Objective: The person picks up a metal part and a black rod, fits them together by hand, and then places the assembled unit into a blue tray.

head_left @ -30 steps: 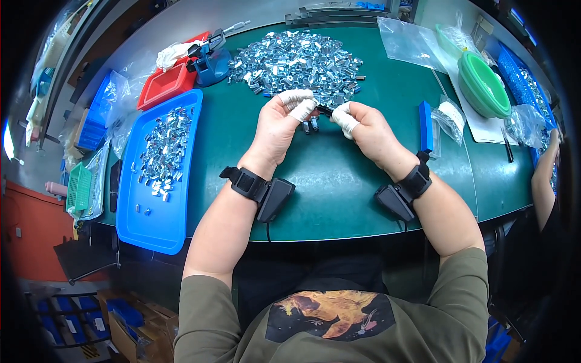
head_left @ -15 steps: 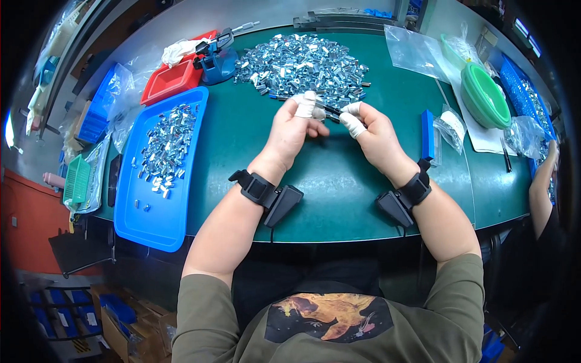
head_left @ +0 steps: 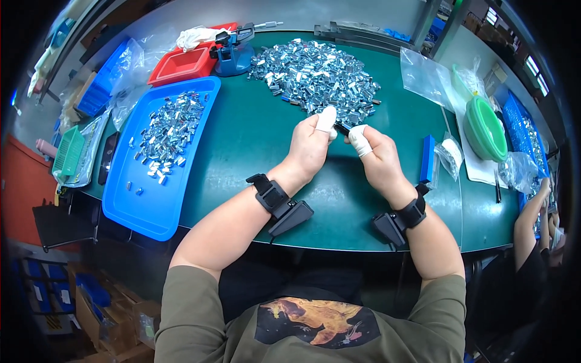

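Note:
My two hands meet in front of a heap of small shiny metal pieces (head_left: 318,75) on the green table. White covers wrap some fingers of both hands. My right hand (head_left: 382,158) pinches a slim black rod-like tool (head_left: 342,129), which reaches across to the other hand. My left hand (head_left: 307,147) is closed at the tool's other end, thumb on top; whatever lies in its fingers is hidden. To the left, a blue tray (head_left: 136,212) holds a smaller scatter of similar metal pieces (head_left: 171,130).
A micrometer in a blue stand (head_left: 233,55) and red trays (head_left: 183,65) stand at the back left. On the right are a narrow blue box (head_left: 428,158), plastic bags (head_left: 449,156), green bowls (head_left: 486,129) and a black pen (head_left: 498,189). Another person's arm (head_left: 528,225) shows at far right.
The whole view has shifted slightly. My left fingers have folded in closer around the tool's end, where they were more spread before. My right hand keeps its pinch.

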{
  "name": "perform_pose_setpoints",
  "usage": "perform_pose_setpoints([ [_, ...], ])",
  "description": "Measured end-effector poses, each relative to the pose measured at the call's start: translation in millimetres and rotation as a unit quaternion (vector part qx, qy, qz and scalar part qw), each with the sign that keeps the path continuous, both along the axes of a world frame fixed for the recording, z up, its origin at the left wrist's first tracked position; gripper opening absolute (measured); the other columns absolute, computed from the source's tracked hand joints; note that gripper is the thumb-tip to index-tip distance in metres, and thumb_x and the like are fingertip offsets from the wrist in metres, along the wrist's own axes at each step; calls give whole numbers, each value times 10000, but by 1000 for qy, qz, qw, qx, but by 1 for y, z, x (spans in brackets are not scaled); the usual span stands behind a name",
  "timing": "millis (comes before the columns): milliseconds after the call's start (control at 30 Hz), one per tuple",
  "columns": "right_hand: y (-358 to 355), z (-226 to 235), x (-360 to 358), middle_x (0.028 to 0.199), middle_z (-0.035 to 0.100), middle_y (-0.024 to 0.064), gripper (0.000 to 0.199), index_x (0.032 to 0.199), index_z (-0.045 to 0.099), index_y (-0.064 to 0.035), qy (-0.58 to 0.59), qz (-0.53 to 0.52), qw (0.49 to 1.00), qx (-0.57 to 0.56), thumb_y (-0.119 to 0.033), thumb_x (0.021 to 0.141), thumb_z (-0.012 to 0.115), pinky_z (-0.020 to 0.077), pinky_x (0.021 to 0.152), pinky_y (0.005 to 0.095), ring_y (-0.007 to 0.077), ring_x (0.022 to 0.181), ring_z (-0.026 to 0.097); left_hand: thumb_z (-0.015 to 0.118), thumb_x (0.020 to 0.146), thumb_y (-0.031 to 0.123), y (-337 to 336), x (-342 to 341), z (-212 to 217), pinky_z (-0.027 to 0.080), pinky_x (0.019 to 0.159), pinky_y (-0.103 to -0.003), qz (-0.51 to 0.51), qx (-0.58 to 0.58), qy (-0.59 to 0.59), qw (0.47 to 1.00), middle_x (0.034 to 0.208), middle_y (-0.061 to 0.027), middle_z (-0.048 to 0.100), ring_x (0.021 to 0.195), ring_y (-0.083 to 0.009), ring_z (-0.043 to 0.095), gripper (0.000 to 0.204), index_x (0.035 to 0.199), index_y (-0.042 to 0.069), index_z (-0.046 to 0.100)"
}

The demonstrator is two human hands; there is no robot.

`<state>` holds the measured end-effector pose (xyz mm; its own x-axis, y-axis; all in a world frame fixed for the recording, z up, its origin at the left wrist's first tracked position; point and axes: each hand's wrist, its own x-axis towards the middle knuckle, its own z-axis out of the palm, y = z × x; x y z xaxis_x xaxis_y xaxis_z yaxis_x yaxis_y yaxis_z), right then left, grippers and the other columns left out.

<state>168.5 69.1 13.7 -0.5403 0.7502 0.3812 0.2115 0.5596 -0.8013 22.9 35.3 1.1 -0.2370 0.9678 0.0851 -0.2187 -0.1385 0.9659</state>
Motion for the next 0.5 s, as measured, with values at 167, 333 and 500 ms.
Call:
perform_pose_setpoints([
  [167,-8,11,0,576,441,-22,244,773,547,-28,100,40,967,-230,-239,874,478,273,451,182,45,495,345,473,872,362,-4,-1,6,291,485,-207,-16,32,12,999,594,43,431,545,-37,342,374,637,71,482],
  [333,-4,16,6,495,348,-48,266,739,520,-64,192,135,825,-513,-284,879,466,209,379,182,48,404,277,484,868,337,-3,-1,10,314,484,-224,-26,107,73,991,586,34,434,544,-49,358,362,662,40,494],
  [500,5,14,12,539,369,-52,239,794,512,-73,191,259,748,-580,-299,865,488,255,417,182,54,449,325,548,831,244,-8,-10,23,338,472,-224,21,219,268,938,574,-8,464,512,-76,406,277,668,22,521],
])
